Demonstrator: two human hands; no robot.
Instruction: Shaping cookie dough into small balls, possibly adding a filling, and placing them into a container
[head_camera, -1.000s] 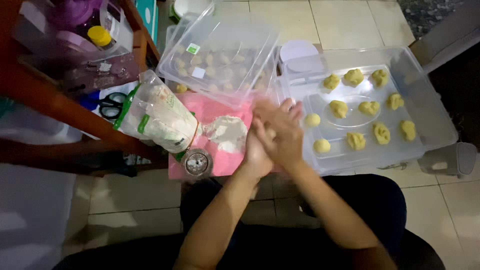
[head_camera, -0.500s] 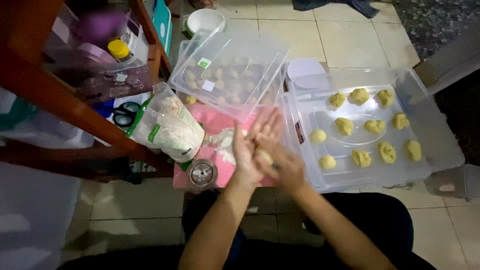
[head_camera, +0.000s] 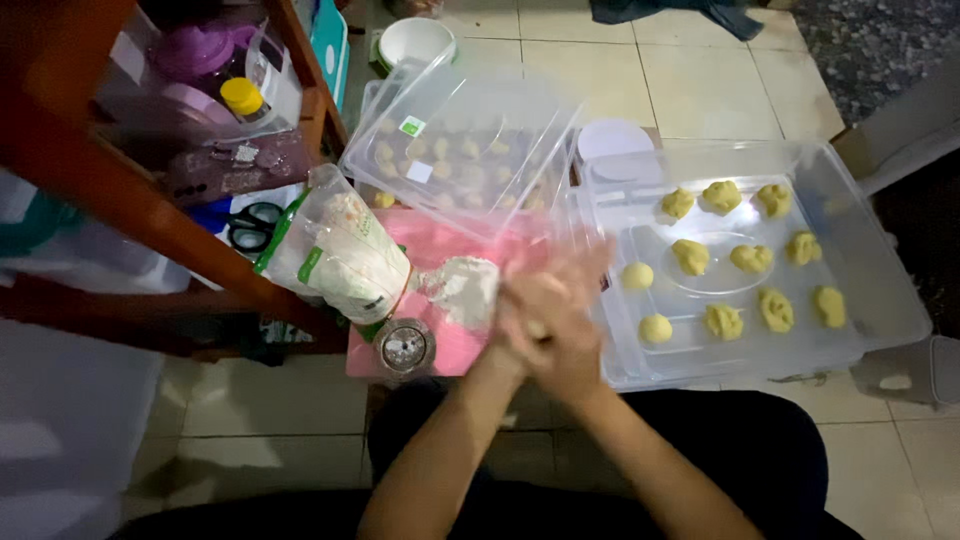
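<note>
Tiled floor carries our pink mat (head_camera: 455, 340) with its flour heap (head_camera: 462, 288); we press left hand (head_camera: 520, 315) and right hand (head_camera: 565, 330) together (contents hidden), beside the tray (head_camera: 880, 300) of dough balls (head_camera: 745, 258).

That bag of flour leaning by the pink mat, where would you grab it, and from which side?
Grip the flour bag high up, around its crumpled open neck, coming from above. It leans tilted against the wooden shelf leg, mouth upward, so lifting by the neck should keep flour from spilling. The bulging lower body looks soft and might sag. The person's hands are pressed together, away from it.
</note>
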